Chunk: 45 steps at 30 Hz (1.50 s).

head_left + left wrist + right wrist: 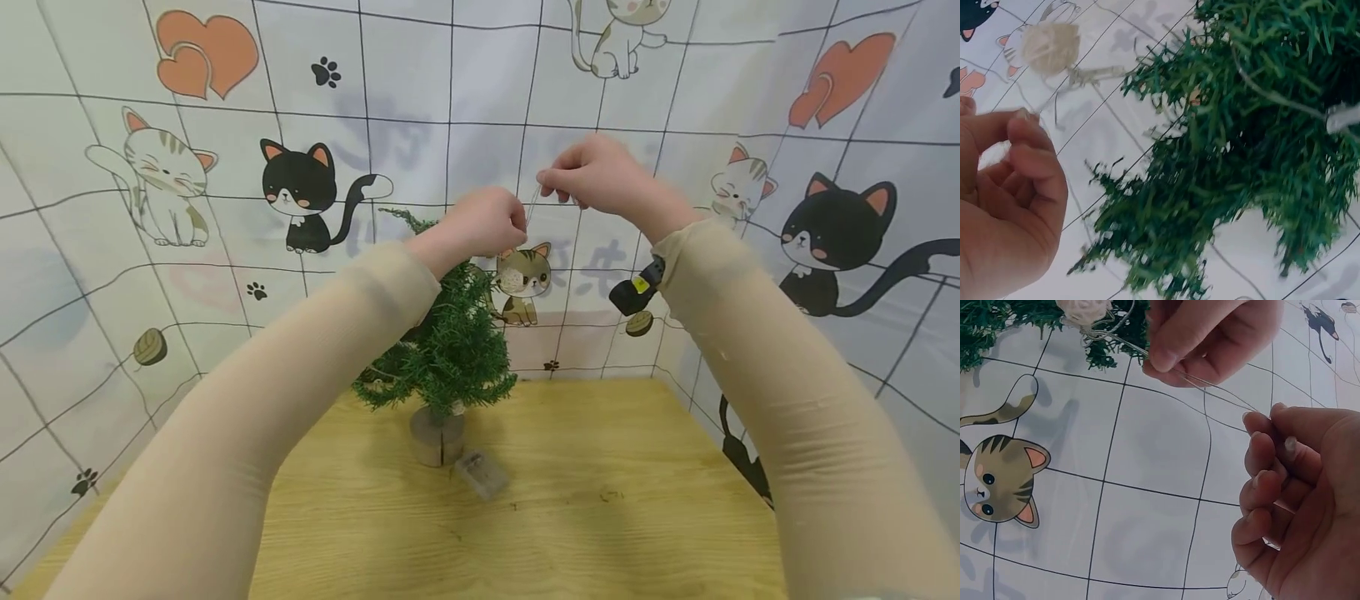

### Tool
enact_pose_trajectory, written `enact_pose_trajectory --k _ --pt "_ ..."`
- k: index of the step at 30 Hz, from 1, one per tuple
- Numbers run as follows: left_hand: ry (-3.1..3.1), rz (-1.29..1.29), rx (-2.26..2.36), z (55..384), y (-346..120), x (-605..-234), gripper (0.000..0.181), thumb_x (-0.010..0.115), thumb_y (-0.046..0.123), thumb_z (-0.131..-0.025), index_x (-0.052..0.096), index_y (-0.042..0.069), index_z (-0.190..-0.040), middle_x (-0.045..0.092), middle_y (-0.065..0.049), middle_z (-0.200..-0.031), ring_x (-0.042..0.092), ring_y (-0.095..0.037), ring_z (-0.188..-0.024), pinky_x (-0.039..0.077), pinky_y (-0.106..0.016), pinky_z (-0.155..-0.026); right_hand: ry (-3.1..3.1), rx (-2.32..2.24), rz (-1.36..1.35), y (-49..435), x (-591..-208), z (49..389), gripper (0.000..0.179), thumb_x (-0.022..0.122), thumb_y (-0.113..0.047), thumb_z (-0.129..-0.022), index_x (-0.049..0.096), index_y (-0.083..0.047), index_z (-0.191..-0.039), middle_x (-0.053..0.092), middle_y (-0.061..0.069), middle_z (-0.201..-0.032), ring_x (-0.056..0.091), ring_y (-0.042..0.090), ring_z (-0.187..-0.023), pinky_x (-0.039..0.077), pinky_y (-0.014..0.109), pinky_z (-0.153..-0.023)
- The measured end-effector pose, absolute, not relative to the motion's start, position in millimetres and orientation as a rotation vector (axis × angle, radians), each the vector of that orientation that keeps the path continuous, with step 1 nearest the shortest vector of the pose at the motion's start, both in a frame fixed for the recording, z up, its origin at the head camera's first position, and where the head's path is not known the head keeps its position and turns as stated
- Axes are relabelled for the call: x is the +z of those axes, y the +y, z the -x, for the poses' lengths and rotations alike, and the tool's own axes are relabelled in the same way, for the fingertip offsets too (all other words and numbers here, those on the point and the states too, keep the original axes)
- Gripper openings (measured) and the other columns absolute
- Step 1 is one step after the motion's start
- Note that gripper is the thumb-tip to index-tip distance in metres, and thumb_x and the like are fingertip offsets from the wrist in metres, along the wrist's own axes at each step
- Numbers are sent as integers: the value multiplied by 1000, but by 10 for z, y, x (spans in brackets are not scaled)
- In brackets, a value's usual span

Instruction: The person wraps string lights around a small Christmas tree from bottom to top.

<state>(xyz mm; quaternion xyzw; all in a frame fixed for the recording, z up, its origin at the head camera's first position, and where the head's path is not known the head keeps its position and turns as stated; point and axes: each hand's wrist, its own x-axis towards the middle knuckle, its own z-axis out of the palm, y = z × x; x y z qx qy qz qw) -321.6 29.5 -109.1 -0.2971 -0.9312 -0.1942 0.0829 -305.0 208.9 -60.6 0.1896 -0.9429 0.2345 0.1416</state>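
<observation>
A thin clear wire (1219, 394) runs in two strands between the hands, above and right of a small green artificial Christmas tree (457, 350). My left hand (483, 222) pinches it between thumb and fingers, close to the upper tree. Higher and to the right, my right hand (596, 175) pinches the other end, its remaining fingers curled. Off the wire below the left hand hangs a pale woven ball (1085, 309), beside the branches. In the left wrist view, another stretch of wire with a clear light piece (1342, 119) lies across the foliage.
The tree stands on a round base (427, 437) on a wooden table (600, 492). Near the base lies a clear battery box (482, 474). A cat-patterned cloth (420, 75) encloses the back and sides. A black strap device (637, 287) sits at the right wrist.
</observation>
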Motion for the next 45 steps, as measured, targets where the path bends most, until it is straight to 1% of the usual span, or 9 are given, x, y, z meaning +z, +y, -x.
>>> enact_pose_trajectory --k 6,11,14,18,24,28,32,38,45 --pt "-2871 741 -623 3271 389 -1185 29 37 8 -100 55 9 -77 57 -5 -62 60 -17 -51 53 -31 -56 -2726 654 -568 2126 -700 3107 36 53 -37 -99 71 -6 -94 58 3 -76 48 14 -60 40 31 -62" --pt "-2890 676 -562 3283 392 -1198 23 35 11 -102 57 7 -102 63 -7 -84 65 -20 -60 54 -31 -59 -2747 640 -569 2177 -758 3155 36 53 -36 -99 72 -5 -94 59 5 -77 49 15 -61 42 31 -62" --pt "-2881 664 -486 3262 363 -1134 21 34 10 -101 54 6 -108 60 -7 -91 64 -20 -59 52 -29 -56 -2747 650 -556 2222 -751 3160 37 53 -38 -99 72 -6 -95 59 4 -77 50 16 -63 41 31 -63" --pt "-2829 674 -371 3172 234 -992 19 36 14 -100 53 7 -98 59 -6 -81 58 -17 -51 48 -29 -57 -2725 735 -554 2209 -688 3123 38 56 -41 -97 71 -6 -93 56 1 -73 47 14 -60 39 30 -61" --pt "-2769 652 -380 2971 -31 -881 24 41 24 -98 48 11 -80 52 -2 -67 56 -17 -54 44 -31 -61 -2670 998 -663 2103 -626 3042 39 61 -41 -94 67 -3 -90 55 3 -74 45 16 -61 39 27 -59" --pt "-2698 662 -374 2838 -221 -902 29 44 27 -96 46 12 -72 44 0 -60 44 -17 -53 35 -30 -54 -2647 1126 -794 1987 -617 3019 37 62 -37 -95 66 0 -93 54 5 -76 44 18 -64 40 27 -61" --pt "-2614 618 -321 2719 -421 -950 30 44 30 -97 47 13 -72 44 -1 -63 40 -19 -56 29 -30 -51 -2667 1137 -917 1856 -599 3027 33 58 -31 -98 66 0 -99 53 5 -78 42 20 -65 39 29 -62" --pt "-2498 512 -241 2682 -684 -1102 25 45 27 -95 55 14 -76 53 -3 -67 47 -24 -60 32 -33 -47 -2698 897 -929 1590 -609 3061 28 56 -33 -98 68 -8 -98 54 8 -80 45 21 -67 37 31 -63" --pt "-2383 453 -255 2783 -928 -1334 18 44 23 -92 58 16 -81 54 -4 -63 46 -27 -53 32 -36 -44 -2552 696 -969 1134 -643 3029 23 53 -29 -99 67 -11 -95 63 5 -85 55 20 -75 43 28 -68"
